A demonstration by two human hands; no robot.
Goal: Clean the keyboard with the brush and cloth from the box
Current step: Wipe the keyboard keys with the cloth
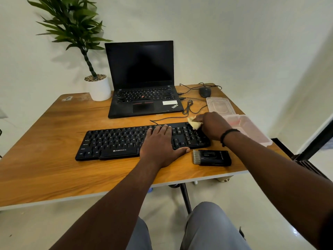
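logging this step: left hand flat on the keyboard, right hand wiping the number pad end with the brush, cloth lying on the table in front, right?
Swapped tools. The head view shows the right hand wiping with the cloth, while the brush lies on the table. The left hand is flat on the keyboard.

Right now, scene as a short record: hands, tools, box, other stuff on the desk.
left hand: flat on the keyboard, palm down, holding nothing
right hand: shut on the cloth, pressed at the keyboard's far right corner
brush: lying on the desk, near side of the keyboard's right end, untouched
box: open, right edge of desk, beyond the right wrist
lid: off, behind the box
laptop: open, screen dark, behind the keyboard
mouse: right of the laptop
plant: left of the laptop
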